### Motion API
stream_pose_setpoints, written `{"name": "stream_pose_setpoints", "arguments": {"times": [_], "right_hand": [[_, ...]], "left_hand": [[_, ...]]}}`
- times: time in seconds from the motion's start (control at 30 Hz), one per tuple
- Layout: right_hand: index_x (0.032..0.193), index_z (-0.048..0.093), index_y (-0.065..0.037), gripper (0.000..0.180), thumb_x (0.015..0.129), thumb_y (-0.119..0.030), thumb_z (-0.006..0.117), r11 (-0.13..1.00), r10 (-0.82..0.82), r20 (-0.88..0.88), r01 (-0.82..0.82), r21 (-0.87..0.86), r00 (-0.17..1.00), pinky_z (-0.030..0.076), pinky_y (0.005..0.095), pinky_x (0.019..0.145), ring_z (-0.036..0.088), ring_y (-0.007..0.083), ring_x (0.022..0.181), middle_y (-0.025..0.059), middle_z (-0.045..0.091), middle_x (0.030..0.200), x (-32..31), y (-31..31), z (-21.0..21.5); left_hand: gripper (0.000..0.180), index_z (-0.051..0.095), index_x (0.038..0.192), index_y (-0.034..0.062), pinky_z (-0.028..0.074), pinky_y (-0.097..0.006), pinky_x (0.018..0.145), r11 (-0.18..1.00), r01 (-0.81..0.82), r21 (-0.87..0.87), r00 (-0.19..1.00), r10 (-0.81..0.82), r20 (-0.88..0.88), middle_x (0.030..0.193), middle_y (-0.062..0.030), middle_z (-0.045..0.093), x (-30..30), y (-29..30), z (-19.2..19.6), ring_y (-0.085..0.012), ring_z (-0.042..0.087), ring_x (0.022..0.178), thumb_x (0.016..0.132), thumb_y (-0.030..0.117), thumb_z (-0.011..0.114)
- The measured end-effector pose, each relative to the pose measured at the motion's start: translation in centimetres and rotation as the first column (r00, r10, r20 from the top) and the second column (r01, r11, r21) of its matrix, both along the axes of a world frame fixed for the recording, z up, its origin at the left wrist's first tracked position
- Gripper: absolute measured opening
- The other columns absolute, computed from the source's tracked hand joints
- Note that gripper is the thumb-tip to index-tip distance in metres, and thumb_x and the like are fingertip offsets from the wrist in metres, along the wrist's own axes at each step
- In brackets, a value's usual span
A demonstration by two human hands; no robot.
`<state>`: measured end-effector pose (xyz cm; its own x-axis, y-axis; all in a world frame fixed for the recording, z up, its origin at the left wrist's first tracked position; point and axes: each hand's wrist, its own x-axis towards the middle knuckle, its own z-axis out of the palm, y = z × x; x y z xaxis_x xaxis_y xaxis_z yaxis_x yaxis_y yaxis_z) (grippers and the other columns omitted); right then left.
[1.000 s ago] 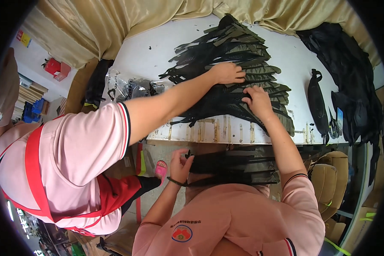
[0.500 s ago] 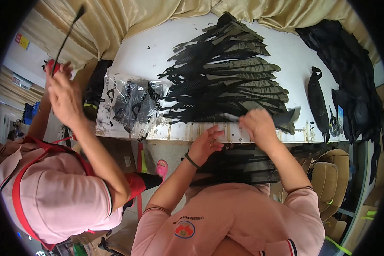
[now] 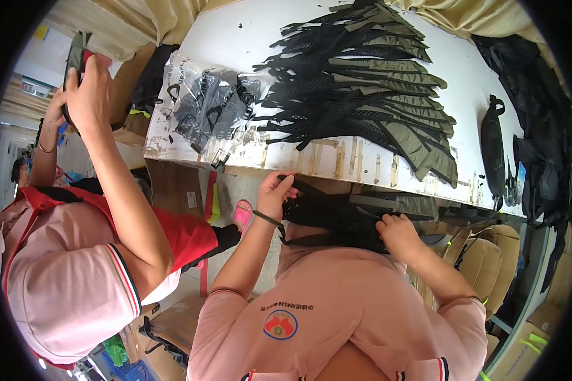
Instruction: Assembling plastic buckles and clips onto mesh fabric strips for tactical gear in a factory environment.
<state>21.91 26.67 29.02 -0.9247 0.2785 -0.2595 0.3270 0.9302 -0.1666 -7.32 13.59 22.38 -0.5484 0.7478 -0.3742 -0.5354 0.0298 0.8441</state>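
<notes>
My left hand point(image 3: 274, 193) pinches the near end of a stack of black and olive strap pieces point(image 3: 356, 213) lying in my lap below the white table's point(image 3: 222, 44) edge; my right hand point(image 3: 397, 232) closes on its middle. The stack runs left to right. Gripped loosely, pieces could slide out and drop toward the floor.
</notes>
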Motion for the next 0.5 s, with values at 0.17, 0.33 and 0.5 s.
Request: {"name": "stream_pose_setpoints", "arguments": {"times": [0.17, 0.33, 0.5], "right_hand": [[0.099, 0.057, -0.005, 0.032, 0.075, -0.023, 0.068, 0.909, -0.182, -0.284, 0.052, -0.413, 0.941, 0.046, 0.0409, 0.078, 0.058, 0.0327, 0.089, 0.0146, 0.060, 0.097, -7.0, 0.2, 1.8], [0.120, 0.048, -0.002, 0.039, 0.084, -0.010, 0.059, 0.307, -0.534, -0.218, -0.053, -0.950, 0.817, 0.048, 0.0324, 0.073, 0.061, 0.0238, 0.078, 0.0114, 0.062, 0.095, -14.9, -1.2, -0.3], [0.109, 0.056, 0.000, 0.025, 0.086, -0.010, 0.055, 0.526, -0.503, -0.348, -0.039, -0.850, 0.791, 0.048, 0.0334, 0.067, 0.060, 0.0266, 0.068, 0.0144, 0.062, 0.081, -16.2, -2.4, -0.7]], "left_hand": [[0.013, 0.057, 0.094, 0.0028, 0.049, -0.022, 0.054, 0.998, -0.047, 0.040, 0.988, 0.053, -0.148, 0.072, -0.0046, 0.062, 0.3, -1.6, 1.3, -0.0113, 0.060, 0.060, 0.083, 0.002, 0.064], [0.007, 0.062, 0.091, 0.0024, 0.043, -0.018, 0.053, 0.984, 0.154, 0.088, 0.964, -0.130, -0.233, 0.077, -0.0030, 0.063, 2.2, 0.6, 2.3, -0.0067, 0.055, 0.059, 0.084, 0.004, 0.062], [0.019, 0.067, 0.090, 0.0024, 0.041, -0.019, 0.057, 0.986, 0.158, -0.053, 0.905, -0.166, -0.392, 0.080, 0.0026, 0.059, -4.3, -0.4, 5.5, -0.0040, 0.049, 0.064, 0.090, 0.019, 0.058]]}}
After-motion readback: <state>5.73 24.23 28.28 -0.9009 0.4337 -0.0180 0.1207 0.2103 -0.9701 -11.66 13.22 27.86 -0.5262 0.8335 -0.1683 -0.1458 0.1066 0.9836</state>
